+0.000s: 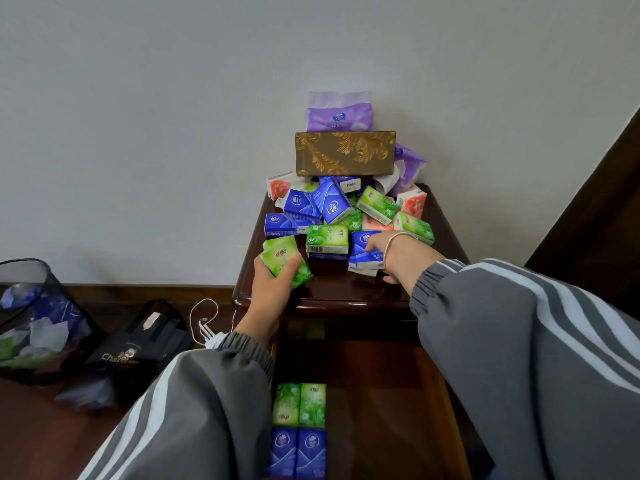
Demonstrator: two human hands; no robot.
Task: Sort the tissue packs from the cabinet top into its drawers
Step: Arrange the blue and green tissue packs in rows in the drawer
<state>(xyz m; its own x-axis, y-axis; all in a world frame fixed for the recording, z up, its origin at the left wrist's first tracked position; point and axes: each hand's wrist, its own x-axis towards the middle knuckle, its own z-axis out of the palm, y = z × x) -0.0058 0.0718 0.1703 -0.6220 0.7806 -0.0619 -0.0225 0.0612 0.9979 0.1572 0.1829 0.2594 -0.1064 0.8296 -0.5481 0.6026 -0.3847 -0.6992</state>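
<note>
At the near left edge of the cabinet top (450,244), we see the left hand (272,289) with fingers (292,263) curled tight around green packs (285,261). To the right, the right hand (394,258) reaches over a blue pack (363,252); its fingers point away from us, so we cannot tell whether they grip it. Beyond lies a heap of blue, green and red packs (332,209), with a gold tissue box (344,154) and a purple pack (339,116) against the far wall. Nearer us, the open drawer (398,393) holds two green and two blue packs (299,431) along its left side.
</note>
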